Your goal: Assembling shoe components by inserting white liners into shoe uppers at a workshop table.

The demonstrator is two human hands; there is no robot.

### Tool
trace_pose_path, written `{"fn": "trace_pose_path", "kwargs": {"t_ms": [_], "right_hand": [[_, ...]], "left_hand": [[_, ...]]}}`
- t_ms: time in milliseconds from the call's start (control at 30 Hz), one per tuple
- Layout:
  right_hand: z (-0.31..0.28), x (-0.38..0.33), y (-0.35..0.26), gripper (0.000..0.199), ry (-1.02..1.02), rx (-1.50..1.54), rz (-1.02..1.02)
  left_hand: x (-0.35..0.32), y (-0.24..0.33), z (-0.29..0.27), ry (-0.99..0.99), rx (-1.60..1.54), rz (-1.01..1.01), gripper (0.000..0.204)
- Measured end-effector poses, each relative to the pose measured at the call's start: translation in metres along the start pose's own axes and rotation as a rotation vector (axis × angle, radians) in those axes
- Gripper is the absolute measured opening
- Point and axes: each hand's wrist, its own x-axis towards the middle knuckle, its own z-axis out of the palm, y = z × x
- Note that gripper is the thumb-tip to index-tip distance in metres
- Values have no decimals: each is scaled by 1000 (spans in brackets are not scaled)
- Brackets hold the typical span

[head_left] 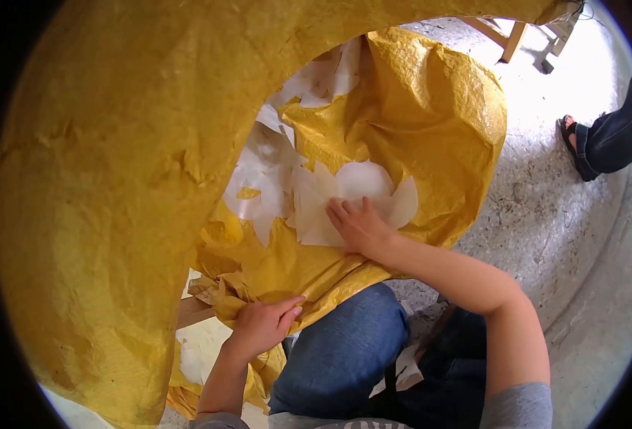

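Note:
A yellow woven plastic sack (pixel 430 121) lies spread before me, its surface creased and glossy. On it rest several thin white pieces, some rounded and some pointed like petals; a round one (pixel 364 179) is just beyond my right hand. My right hand (pixel 360 225) lies over these pieces with its fingers apart, touching them. Lower and to the left, my left hand (pixel 262 325) rests on the sack's near edge, index finger and thumb stretched out. Its other fingers are partly hidden. More white pieces (pixel 262 164) lie in a loose heap to the left.
Another big yellow sheet (pixel 108 186) hangs close on the left and across the top, covering much of the view. My jeans-clad knee (pixel 344 343) is under the sack's near edge. Wooden legs (pixel 514 41) stand at the upper right; a person's sandalled foot (pixel 573 139) is on the speckled floor.

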Motion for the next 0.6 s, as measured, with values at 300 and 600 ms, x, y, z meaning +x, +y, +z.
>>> {"fn": "trace_pose_path", "kwargs": {"t_ms": [300,600], "right_hand": [[10,5,-38,44,-86,-294,-112],[11,32,-29,55,311,361,227]], "left_hand": [[-22,-13,15,-138,17,-99,24],[3,-5,42,-440,245,-198,24]]}}
